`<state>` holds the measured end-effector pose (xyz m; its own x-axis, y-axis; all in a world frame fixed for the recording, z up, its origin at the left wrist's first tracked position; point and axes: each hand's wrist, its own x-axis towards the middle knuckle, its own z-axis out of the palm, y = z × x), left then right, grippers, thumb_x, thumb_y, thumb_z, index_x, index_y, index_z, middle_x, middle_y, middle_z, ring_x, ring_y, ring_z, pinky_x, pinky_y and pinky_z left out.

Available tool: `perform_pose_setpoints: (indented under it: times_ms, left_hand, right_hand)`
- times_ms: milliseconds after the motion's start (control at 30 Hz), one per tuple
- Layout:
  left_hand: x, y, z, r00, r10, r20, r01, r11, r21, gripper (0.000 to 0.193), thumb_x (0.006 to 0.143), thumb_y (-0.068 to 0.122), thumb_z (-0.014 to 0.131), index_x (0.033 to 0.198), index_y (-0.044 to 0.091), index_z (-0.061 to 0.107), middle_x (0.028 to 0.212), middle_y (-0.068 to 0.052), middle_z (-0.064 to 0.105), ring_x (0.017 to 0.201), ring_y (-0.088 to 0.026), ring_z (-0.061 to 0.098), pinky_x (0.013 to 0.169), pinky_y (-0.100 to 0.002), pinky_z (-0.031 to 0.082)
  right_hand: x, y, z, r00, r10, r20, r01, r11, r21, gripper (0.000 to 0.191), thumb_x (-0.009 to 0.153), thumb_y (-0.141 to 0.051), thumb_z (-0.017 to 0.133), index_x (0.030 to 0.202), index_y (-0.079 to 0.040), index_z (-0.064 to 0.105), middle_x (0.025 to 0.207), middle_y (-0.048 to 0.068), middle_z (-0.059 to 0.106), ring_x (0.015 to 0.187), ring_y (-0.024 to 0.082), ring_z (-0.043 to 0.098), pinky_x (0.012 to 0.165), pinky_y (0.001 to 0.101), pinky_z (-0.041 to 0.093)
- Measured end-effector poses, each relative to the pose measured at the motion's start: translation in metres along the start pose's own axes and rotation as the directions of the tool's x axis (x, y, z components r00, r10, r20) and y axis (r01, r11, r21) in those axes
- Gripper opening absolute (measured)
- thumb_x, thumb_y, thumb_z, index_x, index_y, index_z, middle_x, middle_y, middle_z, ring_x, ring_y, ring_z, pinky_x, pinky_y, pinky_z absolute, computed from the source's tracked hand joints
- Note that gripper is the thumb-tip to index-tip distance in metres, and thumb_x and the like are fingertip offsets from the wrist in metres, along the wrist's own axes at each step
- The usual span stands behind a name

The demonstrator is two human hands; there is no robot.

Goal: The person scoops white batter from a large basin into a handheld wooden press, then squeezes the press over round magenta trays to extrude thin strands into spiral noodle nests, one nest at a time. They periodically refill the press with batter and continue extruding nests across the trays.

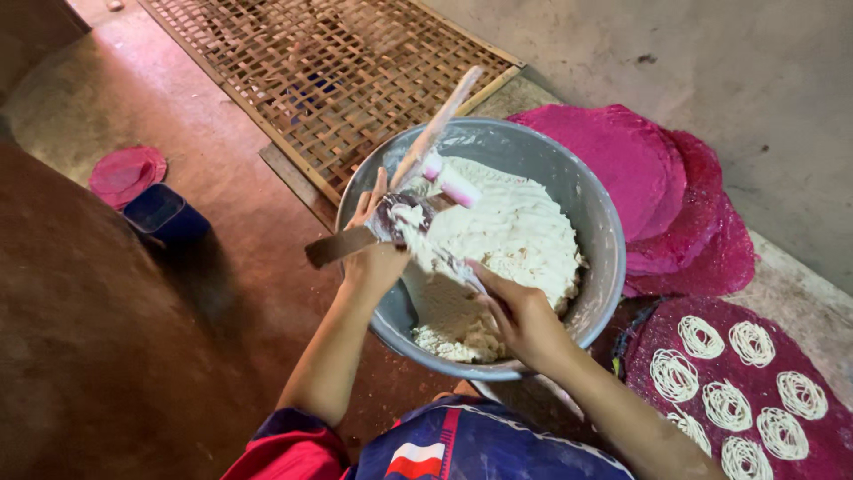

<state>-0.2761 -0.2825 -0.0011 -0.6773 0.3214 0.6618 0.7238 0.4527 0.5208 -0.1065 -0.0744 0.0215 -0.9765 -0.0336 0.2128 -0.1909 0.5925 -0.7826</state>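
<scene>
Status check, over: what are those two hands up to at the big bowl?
Left hand grips dough-caked tool. Right hand scrapes with spoon. White dough fills metal bowl. Nothing blocking.

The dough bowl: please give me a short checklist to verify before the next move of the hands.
1. Left hand grips the dough-smeared tool: ok.
2. Right hand is inside the metal bowl, fingers on the white dough: ok.
3. Bowl sits steady on the floor: cannot tell, its base is hidden.
4. Wooden stick leans on the rim and could slip: not ok.
5. Pink mat with dough coils lies beside the bowl: ok.
</scene>
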Motion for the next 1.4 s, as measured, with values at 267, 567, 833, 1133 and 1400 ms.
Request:
perform_pose_setpoints:
  times_ms: [267, 567, 833, 1133, 1400]
  left_hand:
    - [0.0, -0.011, 0.015, 1.0, -0.005, 0.019, 0.0, 0.97, 0.242, 0.086, 0.068, 0.019, 0.086, 0.143, -0.003, 0.049, 0.152, -0.031, 0.045, 0.112, -0.053, 0.054, 0.086, -0.054, 0.051]
    - [0.009, -0.039, 0.009, 0.805, -0.571, 0.157, 0.567, 0.664, -0.488, 0.036, 0.082, 0.011, 0.069, 0.118, 0.005, 0.068, 0.095, -0.006, 0.067, 0.075, -0.019, 0.061, 0.063, -0.035, 0.048]
    - [-0.088, 0.152, 0.076, 0.63, 0.191, 0.753, 0.776, -0.126, -0.618, 0.054, 0.075, -0.002, 0.068, 0.13, -0.003, 0.065, 0.104, -0.007, 0.068, 0.096, -0.016, 0.065, 0.08, -0.029, 0.054]
    - [-0.087, 0.273, 0.1, 0.498, 0.407, 0.766, 0.572, 0.509, -0.643, 0.045, 0.085, 0.009, 0.088, 0.124, 0.002, 0.066, 0.109, -0.01, 0.074, 0.1, -0.016, 0.068, 0.087, -0.032, 0.059]
    - [-0.077, 0.397, 0.16, 0.483, 0.72, 0.498, 0.301, 0.398, -0.867, 0.059, 0.079, 0.014, 0.088, 0.131, 0.006, 0.06, 0.122, -0.006, 0.07, 0.114, -0.015, 0.068, 0.099, -0.033, 0.057]
  right_hand:
    - [0.022, 0.006, -0.005, 0.978, 0.208, 0.022, -0.209, 0.978, 0.014, 0.049, 0.1, -0.01, 0.061, 0.149, -0.018, 0.057, 0.086, 0.015, 0.076, 0.076, 0.009, 0.057, 0.073, 0.028, 0.054]
    - [-0.005, 0.041, -0.008, 0.968, 0.109, 0.226, -0.107, 0.994, -0.02, 0.059, 0.1, -0.011, 0.055, 0.157, -0.016, 0.045, 0.121, 0.02, 0.069, 0.11, 0.019, 0.059, 0.098, 0.033, 0.048]
    - [-0.07, 0.016, -0.082, 0.938, -0.066, -0.339, 0.344, 0.282, 0.896, 0.084, 0.107, -0.052, 0.056, 0.167, -0.015, 0.011, 0.157, 0.025, 0.036, 0.139, 0.037, 0.051, 0.114, 0.0532, 0.05]
    - [-0.251, -0.034, -0.207, 0.823, -0.484, -0.296, 0.419, 0.87, -0.26, 0.067, 0.106, -0.029, 0.058, 0.165, -0.034, 0.027, 0.148, 0.037, 0.05, 0.117, 0.043, 0.066, 0.093, 0.0498, 0.059]
    - [-0.329, -0.044, -0.257, 0.901, -0.331, -0.279, 0.158, 0.851, -0.5, 0.066, 0.105, -0.029, 0.062, 0.163, -0.021, 0.031, 0.162, 0.026, 0.045, 0.145, 0.042, 0.052, 0.12, 0.0478, 0.046]
